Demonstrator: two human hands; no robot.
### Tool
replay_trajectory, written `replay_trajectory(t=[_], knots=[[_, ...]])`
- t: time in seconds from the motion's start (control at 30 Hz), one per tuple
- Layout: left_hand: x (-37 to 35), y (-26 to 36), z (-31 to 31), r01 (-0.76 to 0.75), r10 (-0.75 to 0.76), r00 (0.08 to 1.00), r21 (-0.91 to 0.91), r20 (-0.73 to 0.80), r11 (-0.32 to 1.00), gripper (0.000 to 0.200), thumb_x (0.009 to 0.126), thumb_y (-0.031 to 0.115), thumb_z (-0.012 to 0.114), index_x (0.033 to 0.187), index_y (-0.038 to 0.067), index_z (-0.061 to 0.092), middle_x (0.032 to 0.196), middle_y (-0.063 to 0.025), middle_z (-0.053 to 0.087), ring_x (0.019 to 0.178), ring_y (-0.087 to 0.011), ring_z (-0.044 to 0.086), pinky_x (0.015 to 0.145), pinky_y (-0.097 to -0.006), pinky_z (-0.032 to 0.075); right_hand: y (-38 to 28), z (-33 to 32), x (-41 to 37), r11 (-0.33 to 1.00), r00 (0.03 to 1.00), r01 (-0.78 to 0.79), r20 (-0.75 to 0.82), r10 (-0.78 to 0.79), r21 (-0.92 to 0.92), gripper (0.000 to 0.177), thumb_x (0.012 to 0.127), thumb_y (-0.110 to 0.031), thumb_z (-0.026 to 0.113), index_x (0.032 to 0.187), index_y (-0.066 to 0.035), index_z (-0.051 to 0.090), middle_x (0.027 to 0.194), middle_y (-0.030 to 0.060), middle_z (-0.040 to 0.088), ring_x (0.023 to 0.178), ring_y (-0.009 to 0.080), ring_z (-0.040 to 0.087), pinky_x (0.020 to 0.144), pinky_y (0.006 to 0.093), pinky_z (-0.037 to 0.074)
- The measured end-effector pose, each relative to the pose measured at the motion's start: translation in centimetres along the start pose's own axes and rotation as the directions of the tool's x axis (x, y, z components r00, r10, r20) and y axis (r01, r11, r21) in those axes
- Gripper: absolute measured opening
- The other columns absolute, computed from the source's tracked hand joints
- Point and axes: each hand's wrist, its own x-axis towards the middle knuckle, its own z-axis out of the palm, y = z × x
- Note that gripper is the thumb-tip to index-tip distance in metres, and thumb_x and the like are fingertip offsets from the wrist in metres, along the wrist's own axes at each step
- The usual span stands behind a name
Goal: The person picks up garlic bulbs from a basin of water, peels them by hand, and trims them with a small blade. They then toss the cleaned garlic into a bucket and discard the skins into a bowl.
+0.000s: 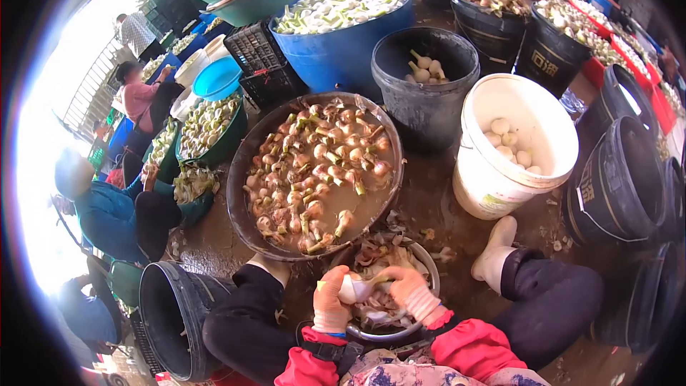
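My left hand (pixel 331 301), in an orange work glove, is wrapped round a garlic bulb (pixel 352 290) with a white body and purplish skin. My right hand (pixel 410 288), gloved alike, is closed on the stem end of the same bulb, where loose skin shows. Both hands are above a metal bowl (pixel 434 271) heaped with peeled-off skins (pixel 382 257). Just beyond it stands a wide dark tub (pixel 232 207) of unpeeled garlic bulbs (pixel 314 164) in murky water. My fingers partly hide the bulb.
Right of the tub are a white bucket (pixel 473 164) with peeled bulbs and a black bucket (pixel 389 86) with several bulbs. A blue barrel (pixel 325 50) full of trimmed garlic is behind. Empty black buckets (pixel 607 179) flank my right leg. Other people (pixel 107 207) sit at left.
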Motion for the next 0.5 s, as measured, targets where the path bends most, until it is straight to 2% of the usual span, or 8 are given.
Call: replay_trajectory(t=[0.03,0.07,0.13,0.2,0.27,0.3,0.4,0.5], knots=[[-0.5,-0.8,-0.7,-0.407,0.384,0.906,0.62,0.18,0.67,0.031,0.084,0.026,0.064,0.105,0.003,0.061,0.09,-0.009,0.064,0.081,-0.0202,0.062,0.066,-0.0309,0.051,2.3,-0.4,0.9,0.994,0.995,0.0,-0.101,-0.011,-0.106,0.018,0.077,-0.014,0.063,0.092,-0.014,0.071,0.081,0.0127,0.068,0.073,0.0235,0.065,0.07,0.0302,0.051],[0.0,-1.1,-2.7,-0.068,0.06,0.996,0.127,0.071,0.99,0.034,0.084,0.029,0.064,0.107,0.003,0.061,0.093,-0.0109,0.064,0.082,-0.0227,0.063,0.064,-0.033,0.052,4.6,-1.0,1.9,0.978,0.979,-0.009,-0.201,-0.034,-0.211,0.017,0.077,-0.013,0.062,0.092,-0.015,0.072,0.081,0.0127,0.068,0.071,0.0232,0.065,0.069,0.03,0.051],[-1.7,1.0,-2.5,0.2,-0.186,0.976,-0.121,0.116,0.972,0.036,0.085,0.032,0.063,0.108,0.004,0.06,0.097,-0.0126,0.063,0.084,-0.0257,0.063,0.062,-0.0348,0.053,5.6,-2.9,2.2,0.961,0.958,-0.25,-0.174,0.228,-0.117,0.017,0.078,-0.013,0.061,0.09,-0.016,0.072,0.08,0.0113,0.068,0.074,0.0238,0.066,0.071,0.0309,0.052],[-2.2,1.8,-2.6,0.1,-0.089,0.987,-0.078,0.135,0.992,0.036,0.086,0.032,0.064,0.108,0.004,0.059,0.099,-0.0131,0.062,0.084,-0.0279,0.064,0.061,-0.0371,0.055,3.7,-3.1,1.8,0.896,0.908,-0.419,-0.034,0.418,-0.151,0.024,0.078,-0.011,0.06,0.099,-0.017,0.07,0.091,0.013,0.068,0.087,0.0246,0.066,0.078,0.0313,0.051],[-1.7,2.0,-3.5,0.024,-0.017,0.997,-0.089,0.079,0.996,0.042,0.083,0.032,0.068,0.11,0.002,0.057,0.097,-0.013,0.062,0.081,-0.0275,0.064,0.065,-0.0371,0.056,3.3,-1.9,1.4,0.797,0.955,-0.135,0.137,0.263,-0.588,0.032,0.078,-0.011,0.059,0.109,-0.018,0.066,0.103,0.0146,0.066,0.098,0.0247,0.064,0.083,0.0313,0.049],[-1.7,2.0,-3.7,0.03,-0.023,0.997,-0.099,0.074,0.995,0.044,0.083,0.033,0.07,0.113,0.003,0.058,0.099,-0.0123,0.062,0.084,-0.0255,0.064,0.066,-0.0353,0.056,4.4,-1.1,1.1,0.823,0.984,0.147,0.166,-0.066,-0.549,0.04,0.081,-0.012,0.057,0.121,-0.017,0.059,0.112,0.0144,0.064,0.105,0.0254,0.061,0.088,0.031,0.047],[-1.3,1.6,-3.6,-0.011,0.015,0.984,-0.025,0.175,1.0,0.047,0.078,0.03,0.076,0.111,0.002,0.06,0.1,-0.0109,0.062,0.085,-0.0225,0.064,0.071,-0.0334,0.056,2.7,1.3,0.6,0.993,0.987,0.121,0.102,-0.12,-0.005,0.046,0.08,0.002,0.054,0.124,-0.008,0.056,0.108,0.0106,0.066,0.101,0.0176,0.063,0.089,0.0273,0.047],[-1.7,1.4,-2.2,-0.078,0.05,0.983,0.154,0.176,0.985,0.048,0.07,0.022,0.083,0.107,0.001,0.062,0.105,-0.0086,0.061,0.09,-0.0192,0.062,0.079,-0.0311,0.054,-1.1,1.5,-0.4,0.948,0.989,-0.014,0.144,-0.034,0.319,0.05,0.08,0.007,0.051,0.128,-0.006,0.052,0.108,0.0097,0.066,0.092,0.0124,0.062,0.082,0.0255,0.049]])
